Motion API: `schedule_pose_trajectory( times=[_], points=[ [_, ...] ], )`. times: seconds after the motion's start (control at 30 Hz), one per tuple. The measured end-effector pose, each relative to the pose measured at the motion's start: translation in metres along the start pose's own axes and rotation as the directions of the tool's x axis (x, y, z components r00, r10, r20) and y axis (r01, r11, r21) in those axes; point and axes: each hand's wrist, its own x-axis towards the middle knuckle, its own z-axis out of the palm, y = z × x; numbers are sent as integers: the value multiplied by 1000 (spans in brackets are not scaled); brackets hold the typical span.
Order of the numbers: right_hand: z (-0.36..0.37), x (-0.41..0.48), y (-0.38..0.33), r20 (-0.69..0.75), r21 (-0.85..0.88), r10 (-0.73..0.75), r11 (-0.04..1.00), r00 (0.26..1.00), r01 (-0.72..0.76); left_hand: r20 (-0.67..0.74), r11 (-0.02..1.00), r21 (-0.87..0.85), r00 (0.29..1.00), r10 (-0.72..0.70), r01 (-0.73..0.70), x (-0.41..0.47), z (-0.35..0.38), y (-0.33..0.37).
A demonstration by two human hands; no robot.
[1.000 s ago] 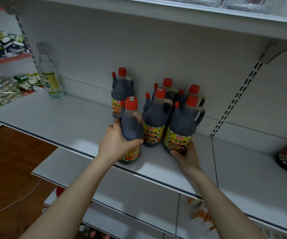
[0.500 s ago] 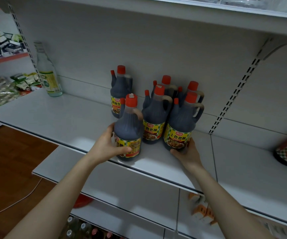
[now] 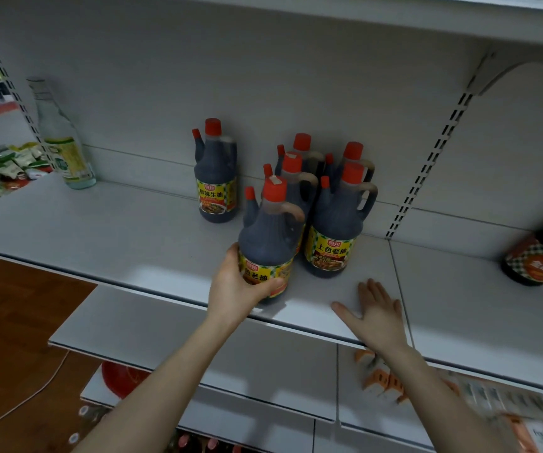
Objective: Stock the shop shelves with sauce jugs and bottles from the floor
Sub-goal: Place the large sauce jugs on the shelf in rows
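Several dark sauce jugs with red caps and yellow labels stand clustered on the white shelf point(image 3: 132, 243). My left hand point(image 3: 235, 291) grips the lower body of the front jug point(image 3: 268, 237), near the shelf's front edge. Just right of it stands another front jug point(image 3: 337, 227), with more jugs point(image 3: 302, 158) packed behind. One jug point(image 3: 216, 178) stands apart at the back left. My right hand point(image 3: 377, 313) lies flat and open on the shelf in front of the right jug, touching no jug.
A tall clear bottle point(image 3: 62, 142) stands at the shelf's far left. A dark jar with an orange label point(image 3: 539, 256) sits at the right edge. Lower shelves hold packets point(image 3: 384, 377) and bottle tops point(image 3: 198, 441). Wooden floor point(image 3: 12, 322) with a white cable lies at left.
My right hand has let go of the right front jug and now lies flat on the shelf. My left hand still holds the front jug, which has turned slightly.
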Motion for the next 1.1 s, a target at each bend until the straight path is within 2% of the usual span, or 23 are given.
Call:
schedule_pose_trajectory(
  times=[0.1, 0.2, 0.37, 0.6, 0.77, 1.1],
  points=[
    [0, -1, -1, -32, 8, 7, 1000, 999, -7, 13, 999, 31, 1000, 24, -24, 0, 6, -6],
    [0, -1, -1, -31, 14, 9, 1000, 999, -8, 83, 995, 82, 995, 53, -60, 1, 3, -21],
    [2, 0, 0, -38, 31, 21, 999, 999, -20, 179, 984, 181, 983, -31, -2, -1, -1, -36],
    [3, 0, 0, -51, 24, 19, 1000, 998, -18, 46, 991, 123, 998, -53, 47, -5, 8, -38],
    [3, 1, 0, -53, 31, 24, 999, 998, -23, -12, 986, 160, 999, -37, 39, -3, 13, -42],
    [2, -1, -2, -74, 36, 35, 999, 997, -33, -59, 976, 216, 998, 17, -3, -2, 19, -48]
  ],
)
